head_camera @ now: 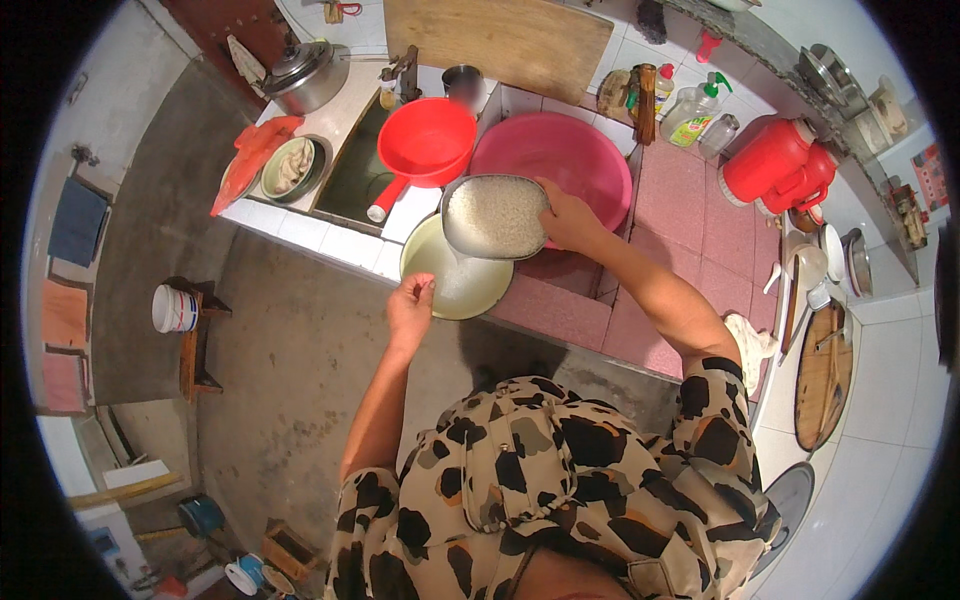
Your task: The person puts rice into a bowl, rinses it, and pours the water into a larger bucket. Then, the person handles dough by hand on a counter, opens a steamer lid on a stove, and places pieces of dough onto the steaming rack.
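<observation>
My right hand (566, 217) grips the rim of a metal pot (491, 253) from the right. White rice grains (499, 210) spread over the inside of the pot, and it is tilted above a pale yellow-green basin (480, 296). Cloudy whitish liquid shows in the basin's visible part; the pot hides its upper right. With thumb and fingers, my left hand (410, 307) pinches the basin's left rim. Just behind the basin, a red plastic dipper (427, 139) lies across the sink edge. A large pink tub (555, 154) stands behind the pot.
A water-filled sink (349, 180) lies left of the dipper. Near it are a bowl (289, 169) with pale food and a lidded metal pot (306, 79). Dish-soap bottles (690, 116) and red thermoses (769, 161) line the counter's back right. A wooden stool (196, 341) stands on the floor.
</observation>
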`<action>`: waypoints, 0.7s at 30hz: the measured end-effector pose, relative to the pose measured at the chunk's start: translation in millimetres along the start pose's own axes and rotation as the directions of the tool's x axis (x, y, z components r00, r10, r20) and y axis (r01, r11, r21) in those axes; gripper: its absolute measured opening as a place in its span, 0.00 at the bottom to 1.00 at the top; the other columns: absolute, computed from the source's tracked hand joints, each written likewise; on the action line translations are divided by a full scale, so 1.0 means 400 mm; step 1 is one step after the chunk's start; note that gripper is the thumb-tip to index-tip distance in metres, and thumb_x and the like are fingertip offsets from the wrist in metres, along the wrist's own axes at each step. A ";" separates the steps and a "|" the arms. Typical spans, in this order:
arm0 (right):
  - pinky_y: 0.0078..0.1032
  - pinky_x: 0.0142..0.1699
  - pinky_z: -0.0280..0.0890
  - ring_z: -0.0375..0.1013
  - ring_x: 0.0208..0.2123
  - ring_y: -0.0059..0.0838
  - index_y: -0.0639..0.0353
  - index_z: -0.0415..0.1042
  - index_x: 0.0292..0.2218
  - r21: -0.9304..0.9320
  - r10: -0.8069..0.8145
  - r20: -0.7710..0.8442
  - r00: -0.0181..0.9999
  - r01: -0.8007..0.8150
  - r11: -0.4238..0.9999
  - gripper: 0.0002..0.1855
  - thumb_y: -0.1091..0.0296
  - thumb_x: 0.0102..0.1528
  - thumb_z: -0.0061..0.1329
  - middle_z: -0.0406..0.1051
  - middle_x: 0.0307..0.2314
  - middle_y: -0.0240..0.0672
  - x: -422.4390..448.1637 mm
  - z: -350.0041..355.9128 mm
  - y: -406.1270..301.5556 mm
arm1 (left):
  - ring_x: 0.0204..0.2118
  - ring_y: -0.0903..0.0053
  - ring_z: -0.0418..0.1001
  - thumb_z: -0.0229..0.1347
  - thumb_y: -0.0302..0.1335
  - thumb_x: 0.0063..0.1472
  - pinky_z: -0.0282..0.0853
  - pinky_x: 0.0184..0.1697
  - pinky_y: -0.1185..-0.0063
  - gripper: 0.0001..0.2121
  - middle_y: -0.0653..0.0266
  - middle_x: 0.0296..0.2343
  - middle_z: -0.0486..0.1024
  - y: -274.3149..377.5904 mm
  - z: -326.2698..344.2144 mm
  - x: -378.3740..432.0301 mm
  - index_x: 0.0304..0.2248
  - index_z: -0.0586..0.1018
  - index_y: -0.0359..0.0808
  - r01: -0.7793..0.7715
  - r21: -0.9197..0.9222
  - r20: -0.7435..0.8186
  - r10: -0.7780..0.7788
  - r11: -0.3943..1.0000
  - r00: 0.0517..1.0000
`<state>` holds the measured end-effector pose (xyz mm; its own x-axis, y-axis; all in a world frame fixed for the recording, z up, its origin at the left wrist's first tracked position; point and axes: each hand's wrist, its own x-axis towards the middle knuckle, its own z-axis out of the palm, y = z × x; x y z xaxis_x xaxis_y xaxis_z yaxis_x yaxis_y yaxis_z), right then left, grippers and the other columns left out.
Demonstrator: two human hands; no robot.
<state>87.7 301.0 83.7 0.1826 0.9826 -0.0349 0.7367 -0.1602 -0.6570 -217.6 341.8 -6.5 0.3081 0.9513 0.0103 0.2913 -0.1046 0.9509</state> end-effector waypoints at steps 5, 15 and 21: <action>0.44 0.43 0.62 0.70 0.33 0.54 0.61 0.51 0.54 -0.005 -0.030 -0.048 0.998 0.030 1.000 0.31 0.68 0.47 0.36 0.70 0.29 0.57 0.008 0.014 0.018 | 0.24 0.92 0.64 0.51 0.22 0.57 0.61 0.28 0.89 0.03 0.75 0.23 0.71 0.027 -0.020 0.026 0.31 0.74 0.31 -0.044 0.044 -0.052 0.047 0.998 0.998; 0.42 0.37 0.63 0.70 0.29 0.53 0.60 0.52 0.54 -0.042 -0.010 -0.087 0.996 0.006 0.999 0.30 0.69 0.47 0.37 0.69 0.25 0.56 -0.001 0.009 0.007 | 0.29 0.82 0.69 0.52 0.26 0.56 0.65 0.34 0.82 0.09 0.62 0.26 0.73 0.151 -0.123 0.265 0.35 0.74 0.30 -0.336 0.331 -0.138 0.397 0.882 0.907; 0.42 0.35 0.62 0.70 0.28 0.52 0.60 0.52 0.54 -0.048 -0.045 -0.132 0.990 0.039 0.998 0.30 0.70 0.48 0.36 0.69 0.24 0.55 -0.006 0.017 -0.009 | 0.31 0.67 0.73 0.49 0.35 0.57 0.67 0.35 0.74 0.18 0.51 0.32 0.73 0.073 -0.130 0.385 0.41 0.71 0.27 -0.196 0.575 0.094 0.174 0.795 0.980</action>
<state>80.0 299.7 81.3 0.2341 0.9676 0.0945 0.7733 -0.1264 -0.6213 -208.8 500.5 39.2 0.4374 0.8873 0.1463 0.6918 -0.4360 0.5757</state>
